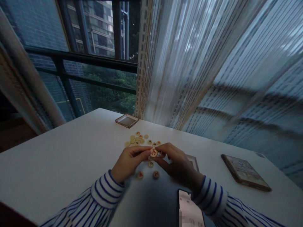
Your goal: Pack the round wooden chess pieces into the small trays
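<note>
Between my two hands a round xiangqi piece (153, 153) with a red character faces me, held above the white table. My left hand (129, 160) pinches its left side between thumb and fingers. From the right, the fingertips of my right hand (174, 160) close on its other edge. Just below lie a xiangqi piece with a dark character (151, 164), a red-marked piece (140, 174) and another piece (156, 174). Behind my hands several more xiangqi pieces (137, 139) are scattered, some with plain sides up and a few overlapping.
An open shallow box part (127, 120) sits at the table's (71, 151) far edge. Another frame-like tray (193, 162) is partly behind my right hand. A flat box with a picture (246, 171) lies at right. A phone (190, 208) is near me. Curtains (170, 63) hang behind.
</note>
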`<action>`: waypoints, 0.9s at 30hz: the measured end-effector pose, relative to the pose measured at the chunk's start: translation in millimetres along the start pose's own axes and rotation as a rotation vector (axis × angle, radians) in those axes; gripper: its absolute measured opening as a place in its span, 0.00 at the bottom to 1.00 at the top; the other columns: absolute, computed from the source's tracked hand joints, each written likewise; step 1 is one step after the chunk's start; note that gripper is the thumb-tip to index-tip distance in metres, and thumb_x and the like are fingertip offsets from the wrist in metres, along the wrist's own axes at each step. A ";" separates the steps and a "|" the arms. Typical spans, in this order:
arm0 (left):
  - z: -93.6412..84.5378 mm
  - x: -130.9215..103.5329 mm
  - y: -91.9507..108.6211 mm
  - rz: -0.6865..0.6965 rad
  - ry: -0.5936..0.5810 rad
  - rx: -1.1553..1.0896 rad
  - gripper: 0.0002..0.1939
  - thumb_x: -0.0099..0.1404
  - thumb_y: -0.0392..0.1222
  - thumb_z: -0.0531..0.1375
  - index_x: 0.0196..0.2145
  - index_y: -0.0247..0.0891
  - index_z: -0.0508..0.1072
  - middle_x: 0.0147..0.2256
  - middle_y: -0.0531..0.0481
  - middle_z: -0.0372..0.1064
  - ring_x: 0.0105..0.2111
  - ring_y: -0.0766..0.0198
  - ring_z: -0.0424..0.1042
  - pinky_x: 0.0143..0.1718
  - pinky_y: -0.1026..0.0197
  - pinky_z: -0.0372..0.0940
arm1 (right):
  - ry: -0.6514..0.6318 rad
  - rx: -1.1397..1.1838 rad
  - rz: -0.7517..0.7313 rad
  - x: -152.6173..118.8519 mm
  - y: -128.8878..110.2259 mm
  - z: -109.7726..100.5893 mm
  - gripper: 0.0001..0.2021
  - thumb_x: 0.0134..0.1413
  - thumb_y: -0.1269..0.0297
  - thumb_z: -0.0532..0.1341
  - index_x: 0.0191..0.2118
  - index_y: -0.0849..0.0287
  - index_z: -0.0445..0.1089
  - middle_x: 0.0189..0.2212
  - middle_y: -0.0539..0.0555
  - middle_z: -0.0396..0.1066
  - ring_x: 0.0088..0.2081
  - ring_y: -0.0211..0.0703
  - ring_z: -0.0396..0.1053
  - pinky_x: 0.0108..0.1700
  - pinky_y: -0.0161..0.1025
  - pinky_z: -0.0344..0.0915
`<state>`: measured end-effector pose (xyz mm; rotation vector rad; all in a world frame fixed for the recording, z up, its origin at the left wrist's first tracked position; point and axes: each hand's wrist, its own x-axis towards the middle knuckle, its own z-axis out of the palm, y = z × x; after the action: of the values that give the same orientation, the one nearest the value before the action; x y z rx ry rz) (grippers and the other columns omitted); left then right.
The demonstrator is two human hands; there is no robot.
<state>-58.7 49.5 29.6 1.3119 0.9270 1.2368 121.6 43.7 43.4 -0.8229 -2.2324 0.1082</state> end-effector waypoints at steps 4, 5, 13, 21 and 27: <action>16.4 -1.0 1.6 0.004 -0.032 0.037 0.11 0.49 0.42 0.64 0.32 0.37 0.79 0.30 0.48 0.77 0.31 0.60 0.73 0.35 0.60 0.68 | 0.039 -0.045 -0.013 -11.2 3.2 -13.1 0.09 0.55 0.65 0.59 0.42 0.59 0.66 0.35 0.55 0.70 0.33 0.37 0.67 0.36 0.35 0.66; 20.7 -0.7 1.7 0.004 -0.030 0.053 0.11 0.49 0.42 0.64 0.32 0.37 0.79 0.29 0.48 0.77 0.31 0.61 0.73 0.35 0.60 0.68 | 0.043 -0.045 -0.006 -13.3 4.0 -17.1 0.09 0.54 0.65 0.59 0.42 0.59 0.66 0.35 0.55 0.70 0.33 0.37 0.67 0.36 0.36 0.67; 58.7 6.6 1.3 -0.004 -0.049 0.006 0.12 0.50 0.42 0.64 0.34 0.36 0.78 0.31 0.48 0.77 0.31 0.63 0.72 0.36 0.61 0.67 | 0.040 -0.014 0.102 -29.4 8.4 -50.6 0.09 0.54 0.67 0.59 0.42 0.60 0.67 0.34 0.55 0.70 0.32 0.37 0.68 0.36 0.37 0.68; 81.9 9.7 -7.8 -0.062 -0.095 -0.102 0.13 0.44 0.43 0.67 0.28 0.34 0.77 0.29 0.47 0.77 0.31 0.60 0.74 0.37 0.59 0.68 | 0.060 -0.032 0.204 -52.8 16.0 -53.6 0.10 0.54 0.66 0.59 0.43 0.59 0.67 0.34 0.55 0.71 0.34 0.39 0.69 0.38 0.39 0.68; 81.4 8.9 -23.8 -0.100 -0.132 -0.093 0.11 0.45 0.44 0.67 0.27 0.36 0.76 0.27 0.48 0.77 0.31 0.60 0.74 0.36 0.59 0.68 | -0.019 -0.048 0.255 -61.6 24.1 -46.5 0.12 0.53 0.66 0.60 0.44 0.59 0.68 0.34 0.55 0.73 0.35 0.41 0.70 0.39 0.40 0.67</action>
<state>25.4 47.0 15.3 1.2425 0.8217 1.0902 197.6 18.7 31.3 -1.1353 -2.1455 0.1847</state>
